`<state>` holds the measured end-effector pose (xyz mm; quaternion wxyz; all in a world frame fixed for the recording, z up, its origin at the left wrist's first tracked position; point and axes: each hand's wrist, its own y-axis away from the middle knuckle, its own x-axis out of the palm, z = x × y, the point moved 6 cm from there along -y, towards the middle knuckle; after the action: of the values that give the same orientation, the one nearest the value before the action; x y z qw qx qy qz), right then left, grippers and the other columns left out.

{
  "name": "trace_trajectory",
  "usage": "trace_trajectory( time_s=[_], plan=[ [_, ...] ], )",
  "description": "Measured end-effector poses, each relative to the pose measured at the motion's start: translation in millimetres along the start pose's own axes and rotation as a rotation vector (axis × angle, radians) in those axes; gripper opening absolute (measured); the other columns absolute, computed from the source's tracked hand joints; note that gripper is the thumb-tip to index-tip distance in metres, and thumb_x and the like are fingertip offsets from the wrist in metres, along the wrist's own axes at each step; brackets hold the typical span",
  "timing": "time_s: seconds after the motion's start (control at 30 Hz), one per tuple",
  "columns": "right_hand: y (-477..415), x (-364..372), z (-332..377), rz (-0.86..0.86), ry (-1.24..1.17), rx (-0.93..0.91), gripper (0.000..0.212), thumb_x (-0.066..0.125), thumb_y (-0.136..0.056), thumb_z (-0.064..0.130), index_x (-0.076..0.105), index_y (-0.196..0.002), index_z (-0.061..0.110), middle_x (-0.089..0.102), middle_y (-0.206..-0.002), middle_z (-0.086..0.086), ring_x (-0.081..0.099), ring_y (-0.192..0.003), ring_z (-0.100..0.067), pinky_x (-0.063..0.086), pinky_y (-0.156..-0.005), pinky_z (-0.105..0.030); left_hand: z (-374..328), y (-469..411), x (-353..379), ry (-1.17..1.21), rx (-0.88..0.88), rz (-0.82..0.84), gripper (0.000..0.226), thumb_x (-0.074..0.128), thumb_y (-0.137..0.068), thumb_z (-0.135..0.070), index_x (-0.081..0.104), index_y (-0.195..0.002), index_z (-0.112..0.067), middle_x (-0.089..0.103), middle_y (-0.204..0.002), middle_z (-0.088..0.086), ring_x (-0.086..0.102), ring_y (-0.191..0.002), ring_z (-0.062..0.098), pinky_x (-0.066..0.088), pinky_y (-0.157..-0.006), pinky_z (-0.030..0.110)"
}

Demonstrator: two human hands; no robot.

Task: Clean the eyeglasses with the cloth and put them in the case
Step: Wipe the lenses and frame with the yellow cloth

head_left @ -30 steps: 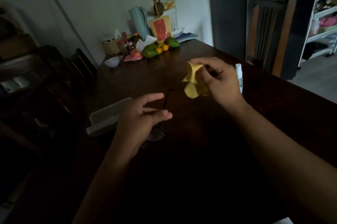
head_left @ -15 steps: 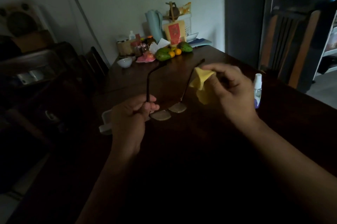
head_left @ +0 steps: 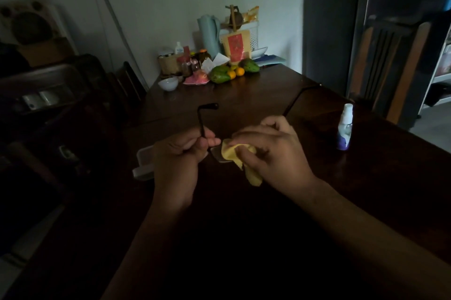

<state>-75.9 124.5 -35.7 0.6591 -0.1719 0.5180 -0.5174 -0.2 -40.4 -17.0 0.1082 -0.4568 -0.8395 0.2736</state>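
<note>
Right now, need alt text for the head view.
Over a dark table, the left hand holds black eyeglasses by one temple while the right hand presses a yellow cloth onto a lens. A pale case lies partly hidden behind the left hand; a small spray bottle stands at right.

**One head-worn view, angled down over a dark table**

A single wide-angle camera sits on the person's head, facing forward and down. The left hand [head_left: 174,153] and right hand [head_left: 273,153] fall close below it, mid-frame, forearms running off the bottom edge. The table [head_left: 244,99] stretches away to the far wall [head_left: 151,7]. Dim light seems to swallow the near foreground.
</note>
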Motion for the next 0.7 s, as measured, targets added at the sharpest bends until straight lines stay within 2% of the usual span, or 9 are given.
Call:
trace_trajectory(
  time_s=[0.23,0.33,0.47,0.6,0.7],
  plan=[
    [4,9,18,0.139,0.225,-0.115,0.04,0.054,-0.084,0.051,0.07,-0.119,0.04,0.063,-0.122,0.02,0.043,-0.115,-0.017,0.034,-0.082,-0.034,1,-1,-2,0.014,0.017,-0.042,0.04,0.056,-0.087,0.009,0.073,-0.076,-0.025,0.077,-0.076,-0.005,0.073,-0.078,0.007,0.051,-0.066,0.014],
    [2,11,22,0.129,0.331,-0.122,0.047,0.05,-0.081,0.057,0.069,-0.12,0.039,0.064,-0.122,0.019,0.04,-0.115,-0.018,0.036,-0.082,-0.037,1,-1,-6,0.009,0.024,-0.078,0.039,0.056,-0.087,0.006,0.074,-0.075,-0.027,0.077,-0.076,-0.007,0.072,-0.076,0.006,0.052,-0.065,0.014],
    [0,13,22,0.137,0.453,-0.087,0.047,0.048,-0.08,0.056,0.07,-0.118,0.038,0.066,-0.12,0.017,0.037,-0.114,-0.018,0.037,-0.078,-0.038,3,0,-4,0.013,0.023,-0.074,0.04,0.057,-0.086,0.008,0.075,-0.076,-0.027,0.077,-0.076,-0.006,0.073,-0.08,0.008,0.052,-0.07,0.016],
    [2,19,21,0.193,0.27,-0.081,0.043,0.064,-0.086,0.04,0.065,-0.129,0.034,0.062,-0.129,0.015,0.037,-0.117,-0.018,0.041,-0.083,-0.04,4,0,-2,0.054,0.02,-0.077,0.046,0.058,-0.085,0.01,0.076,-0.075,-0.031,0.077,-0.074,-0.008,0.073,-0.078,0.006,0.052,-0.071,0.014],
    [3,22,24,0.26,0.117,-0.126,0.046,0.067,-0.09,0.029,0.061,-0.135,0.035,0.058,-0.136,0.017,0.04,-0.118,-0.019,0.043,-0.09,-0.043,2,0,-2,0.068,0.043,-0.071,0.042,0.058,-0.085,0.007,0.076,-0.075,-0.031,0.077,-0.076,-0.009,0.073,-0.079,0.006,0.054,-0.073,0.017]
  ],
)
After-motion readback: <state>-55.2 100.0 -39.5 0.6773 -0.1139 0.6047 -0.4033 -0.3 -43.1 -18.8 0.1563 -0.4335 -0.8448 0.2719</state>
